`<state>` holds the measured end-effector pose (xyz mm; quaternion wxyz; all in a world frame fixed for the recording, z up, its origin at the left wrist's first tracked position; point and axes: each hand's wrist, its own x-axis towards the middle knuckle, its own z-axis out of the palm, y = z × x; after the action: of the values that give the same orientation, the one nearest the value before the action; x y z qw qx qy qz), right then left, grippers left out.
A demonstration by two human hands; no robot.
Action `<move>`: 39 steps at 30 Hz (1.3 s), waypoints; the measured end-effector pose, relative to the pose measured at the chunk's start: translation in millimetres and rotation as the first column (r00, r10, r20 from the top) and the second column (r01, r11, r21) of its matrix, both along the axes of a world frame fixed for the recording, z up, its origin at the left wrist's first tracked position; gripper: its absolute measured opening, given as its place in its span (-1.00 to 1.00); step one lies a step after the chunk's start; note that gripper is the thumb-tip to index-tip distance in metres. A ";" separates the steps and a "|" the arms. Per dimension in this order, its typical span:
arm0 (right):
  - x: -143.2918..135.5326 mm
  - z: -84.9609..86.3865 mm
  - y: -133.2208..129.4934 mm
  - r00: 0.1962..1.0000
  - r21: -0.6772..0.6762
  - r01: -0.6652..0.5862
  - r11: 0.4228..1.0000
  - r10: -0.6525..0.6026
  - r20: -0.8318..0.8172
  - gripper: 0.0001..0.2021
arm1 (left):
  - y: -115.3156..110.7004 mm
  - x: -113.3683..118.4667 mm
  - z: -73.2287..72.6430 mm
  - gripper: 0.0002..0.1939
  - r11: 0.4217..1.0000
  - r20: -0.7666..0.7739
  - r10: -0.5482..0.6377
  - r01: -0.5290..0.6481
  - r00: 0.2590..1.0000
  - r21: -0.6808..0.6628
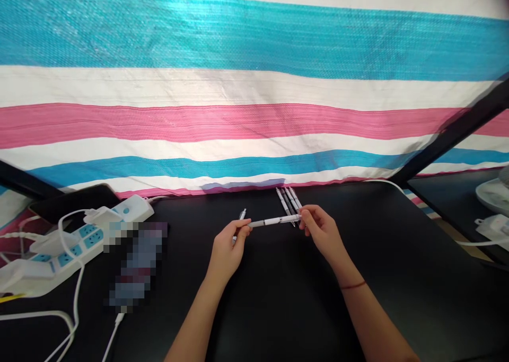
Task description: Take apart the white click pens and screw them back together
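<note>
A white pen (pixel 274 221) with a grey grip is held level above the black table between both hands. My left hand (pixel 229 245) pinches its grey end, and my right hand (pixel 320 229) pinches the clip end. Behind the held pen, several similar white pens (pixel 287 200) lie side by side near the far edge, their lower ends partly hidden by my right hand and the held pen. Another white pen (pixel 243 213) lies behind my left hand, which covers its middle.
On the left, a white power strip (pixel 85 243) with blue sockets carries plugs and cables. A blurred phone-like device (pixel 139 264) with a white cable (pixel 115 330) lies beside it. A striped sheet (pixel 254 102) hangs behind the black table (pixel 286 298). Black frame bars (pixel 449 134) slant at both sides.
</note>
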<state>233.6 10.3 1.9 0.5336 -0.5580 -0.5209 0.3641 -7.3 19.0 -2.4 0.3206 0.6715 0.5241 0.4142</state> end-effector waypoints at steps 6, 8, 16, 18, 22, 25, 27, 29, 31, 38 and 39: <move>0.2 1.7 -1.6 0.994 0.058 0.040 0.998 -0.046 0.103 -0.76 | -0.2 2.5 -0.3 -0.76 1.000 0.017 -0.010 0.010 1.000 -0.014; -0.5 0.9 -1.1 0.998 0.084 0.038 0.996 -0.042 0.044 -0.75 | -0.4 3.0 -0.5 -0.76 1.000 0.030 -0.001 0.002 1.000 -0.018; -0.6 1.0 -2.8 0.989 0.049 0.036 0.998 -0.043 0.141 -0.74 | -0.9 3.7 1.1 -0.76 1.000 0.037 0.009 -0.008 0.999 -0.020; -1.8 0.8 -3.0 0.995 0.076 0.025 0.997 -0.033 0.098 -0.78 | -0.9 3.4 1.2 -0.76 0.999 0.043 0.014 -0.012 0.999 -0.030; -2.2 -1.7 -0.7 1.000 0.065 0.020 0.998 -0.021 0.018 -0.72 | -0.6 2.4 0.6 -0.76 0.999 0.057 0.032 -0.030 0.998 -0.036; 0.8 -2.0 0.4 0.996 -0.003 0.003 1.000 -0.003 0.087 -0.71 | -0.3 2.8 0.1 -0.75 0.999 0.056 0.028 -0.027 0.998 -0.035; 2.9 -0.8 0.2 0.990 -0.023 -0.016 1.000 0.019 0.141 -0.67 | -0.1 3.6 -0.2 -0.75 0.999 0.054 0.026 -0.024 0.998 -0.042; 3.8 1.0 -0.3 0.989 -0.012 -0.033 0.999 0.035 0.141 -0.69 | -0.2 4.4 -0.5 -0.75 0.998 0.060 0.030 -0.026 0.998 -0.056; 3.6 2.7 -0.6 0.994 0.014 -0.045 0.999 0.044 0.100 -0.73 | -0.5 5.0 -0.3 -0.73 0.997 0.067 0.035 -0.031 0.997 -0.071; 6.1 3.9 0.5 0.991 0.088 0.062 0.994 -0.051 -0.125 -0.80 | 2.0 -0.1 4.6 -0.65 0.986 0.097 0.132 -0.120 0.987 -0.115; 7.6 3.9 1.1 0.983 0.087 0.095 0.992 -0.080 -0.164 -0.80 | 3.1 -1.3 4.8 -0.65 0.982 0.126 0.158 -0.142 0.979 -0.127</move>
<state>241.3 11.4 5.7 0.6149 -0.5236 -0.4680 0.3588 -8.6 22.1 2.3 0.3622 0.5803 0.5737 0.4505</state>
